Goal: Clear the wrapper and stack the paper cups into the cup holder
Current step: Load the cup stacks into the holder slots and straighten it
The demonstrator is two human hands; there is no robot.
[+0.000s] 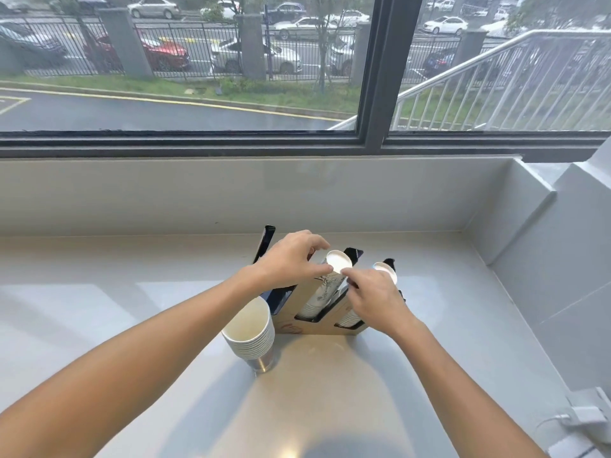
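A person is standing at a pale grey stone table (132, 292) set under a wide window (185, 61), with both bare forearms reaching forward. On the table, a cardboard-brown and black slotted cup holder (325, 327) is sitting with its channels tilting away from the person. A stack of white printed paper cups (325, 285) is lying bottom-up in the middle channel, and a second white cup stack (385, 271) is resting in the right channel. The left hand (291, 259) is arching over the top of the middle stack, its fingers (325, 268) curled and pinching at the rim of the topmost cup's base. The right hand (377, 299) is coming in from the other side, its fingers (348, 274) closed in a pinch just beside the same cup base; whether a clear wrapper is caught between them cannot be told. Near the person, just left of the holder, a separate nested stack of white paper cups (249, 328) is standing mouth-up in a shiny metal cylinder (263, 361).
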